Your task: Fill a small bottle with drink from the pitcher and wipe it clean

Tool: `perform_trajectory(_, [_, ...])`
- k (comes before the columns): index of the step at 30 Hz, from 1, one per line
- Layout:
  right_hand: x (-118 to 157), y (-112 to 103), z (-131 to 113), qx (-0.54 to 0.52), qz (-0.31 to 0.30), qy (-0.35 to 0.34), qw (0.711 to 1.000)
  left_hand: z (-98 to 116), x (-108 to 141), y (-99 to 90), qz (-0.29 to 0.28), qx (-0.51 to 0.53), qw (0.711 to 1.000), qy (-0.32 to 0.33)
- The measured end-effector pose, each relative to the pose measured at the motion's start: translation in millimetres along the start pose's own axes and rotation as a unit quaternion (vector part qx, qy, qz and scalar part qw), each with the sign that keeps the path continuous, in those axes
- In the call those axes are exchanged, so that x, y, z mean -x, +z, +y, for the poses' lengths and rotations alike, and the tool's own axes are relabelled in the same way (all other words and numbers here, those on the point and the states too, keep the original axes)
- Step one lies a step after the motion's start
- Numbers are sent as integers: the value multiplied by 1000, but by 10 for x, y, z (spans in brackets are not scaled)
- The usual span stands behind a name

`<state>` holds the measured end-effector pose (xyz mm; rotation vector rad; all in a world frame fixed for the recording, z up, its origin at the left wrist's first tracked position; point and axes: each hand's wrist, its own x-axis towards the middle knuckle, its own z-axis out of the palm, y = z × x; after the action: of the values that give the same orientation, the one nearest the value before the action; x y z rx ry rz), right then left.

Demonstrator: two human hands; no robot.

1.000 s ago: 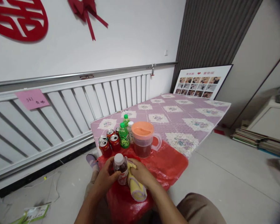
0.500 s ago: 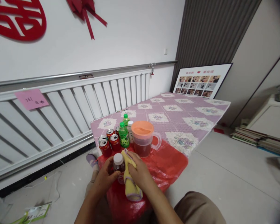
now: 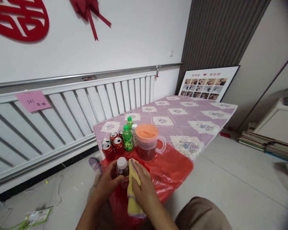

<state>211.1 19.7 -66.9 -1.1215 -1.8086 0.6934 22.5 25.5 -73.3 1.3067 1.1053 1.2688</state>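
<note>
Red, oval, openwork cut-out sign (image 3: 16,15) at the upper left of the white wall (image 3: 134,35), with a pink paper note (image 3: 33,101) below it on a long white metal radiator (image 3: 83,107). Red ribbon bow (image 3: 86,8) further right; dark-rimmed spectacles (image 3: 89,78) beneath, near the radiator's top edge. Lilac slipper (image 3: 94,163) on the pale tiled floor (image 3: 69,191), just outside the table's left edge. Bare left hand (image 3: 108,177) clamped round the left side of a clear plastic bottle (image 3: 122,171) with a white screw cap and dark contents, thumb across the front. Bottle upright on a red plastic sheet (image 3: 172,163) over the table's near end.

Behind it, close to the left corner of the lilac, quilted, floral-covered table (image 3: 196,113), a tight group of red metal drink cans (image 3: 118,146). Just right of these, two green-capped green plastic bottles (image 3: 127,140), one behind the other, and a partly hidden white-capped bottle (image 3: 134,135). Bare right hand (image 3: 144,185) clamped on a folded yellow cloth (image 3: 133,199) with purple edging, close up against the clear bottle's right side. Behind that hand, a translucent plastic pitcher (image 3: 147,148) with an orange lid, brownish liquid inside, handle to the right.

Beyond the table's far edge, a tilted, black-framed white photo board (image 3: 207,84). Past the right edge, stacked books or magazines (image 3: 252,140) on the floor.
</note>
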Motion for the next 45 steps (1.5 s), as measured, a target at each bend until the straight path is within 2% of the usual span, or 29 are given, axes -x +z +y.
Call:
perform_trajectory(5, [-296,-113,-176,32,-23,-43,998,-15,-12,-11,-9,19,1000,-7])
perform_trajectory(10, [-520,-102,-55,43,-50,-38,997,-16,-29,-9,-16,14,1000,-1])
perform_trajectory(13, [-441,-28,90,45,-55,-14,997,-7,-28,-2,-7,1,1000,11])
perform_trajectory(17, [-87,87,220,52,-30,-9,998,14,-19,0,-5,-7,1000,6])
perform_trajectory(20, [210,125,213,66,3,-33,997,32,-15,-3,-17,-9,1000,1])
perform_trajectory(23, [361,104,128,83,13,-64,994,46,-15,-7,-25,-6,1000,-4])
perform_trajectory(26, [281,54,36,93,0,-67,993,61,-17,-12,-22,-12,1000,-9])
perform_trajectory(34, [-470,-81,-104,67,-32,-61,995,45,-31,-21,-23,7,1000,-8])
perform_trajectory(37, [-619,-107,-139,65,-46,-58,995,21,-33,-22,-23,2,1000,-6])
perform_trajectory(41, [-528,-95,-166,68,-30,-46,996,11,-23,-13,-19,3,1000,5])
perform_trajectory(45, [-184,-8,-152,84,18,-48,995,22,-9,-7,-12,-3,1000,-7])
